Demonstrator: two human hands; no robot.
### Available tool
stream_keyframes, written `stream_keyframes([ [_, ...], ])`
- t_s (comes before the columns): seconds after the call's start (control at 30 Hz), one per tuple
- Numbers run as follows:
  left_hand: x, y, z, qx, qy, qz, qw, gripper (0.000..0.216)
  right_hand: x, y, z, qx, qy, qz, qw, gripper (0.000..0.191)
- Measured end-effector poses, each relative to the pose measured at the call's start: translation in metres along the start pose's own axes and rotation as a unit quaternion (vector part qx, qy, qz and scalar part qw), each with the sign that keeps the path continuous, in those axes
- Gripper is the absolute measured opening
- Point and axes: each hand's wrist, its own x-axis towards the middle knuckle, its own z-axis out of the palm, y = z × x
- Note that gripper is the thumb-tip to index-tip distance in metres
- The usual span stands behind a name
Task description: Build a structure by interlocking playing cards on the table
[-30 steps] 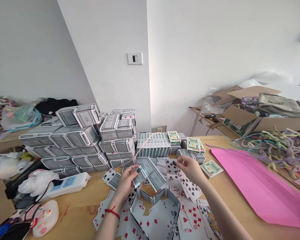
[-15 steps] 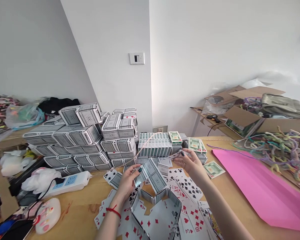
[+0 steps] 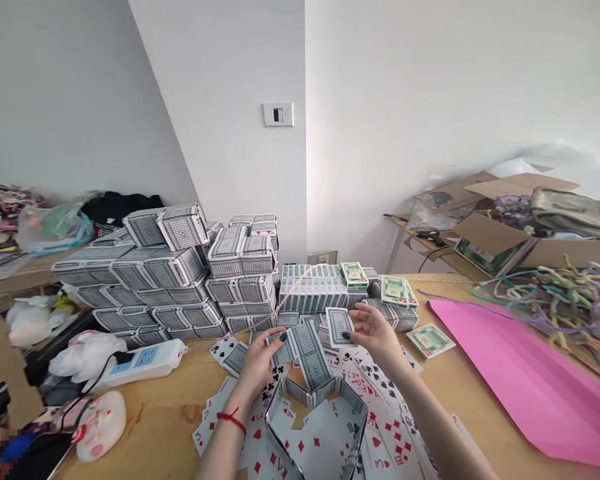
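My left hand (image 3: 260, 363) pinches the patterned cards (image 3: 300, 350) that stand at the upper edge of a heart-shaped frame of playing cards (image 3: 320, 417) on the wooden table (image 3: 155, 420). My right hand (image 3: 375, 333) holds a single card (image 3: 340, 327), patterned back up, just right of the left hand's cards. Loose face-up cards (image 3: 375, 400) lie spread under and around both hands. A thin strand (image 3: 293, 288) arcs upward behind them.
Stacks of wrapped card packs (image 3: 180, 273) fill the back left. Green card boxes (image 3: 395, 290) sit behind my right hand. A white power strip (image 3: 140, 363), pink paper sheet (image 3: 520, 380), pipe cleaners (image 3: 555, 297) and cardboard boxes (image 3: 505, 233) surround the work area.
My right hand lifted one card off the spread, turned it back-up and brought it leftward beside the standing cards. My left hand kept its grip.
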Motion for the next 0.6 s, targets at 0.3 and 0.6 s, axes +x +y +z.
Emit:
stream_keyframes([
  [0.3, -0.003, -0.003, 0.001, 0.072, 0.04, 0.006, 0.997, 0.039, -0.009, -0.012, 0.0, -0.006, -0.073, 0.01, 0.997, 0.029],
  [0.6, -0.002, -0.004, -0.003, 0.015, 0.028, -0.017, 0.999, 0.033, -0.01, -0.012, 0.003, -0.114, -0.104, 0.002, 0.988, 0.026],
])
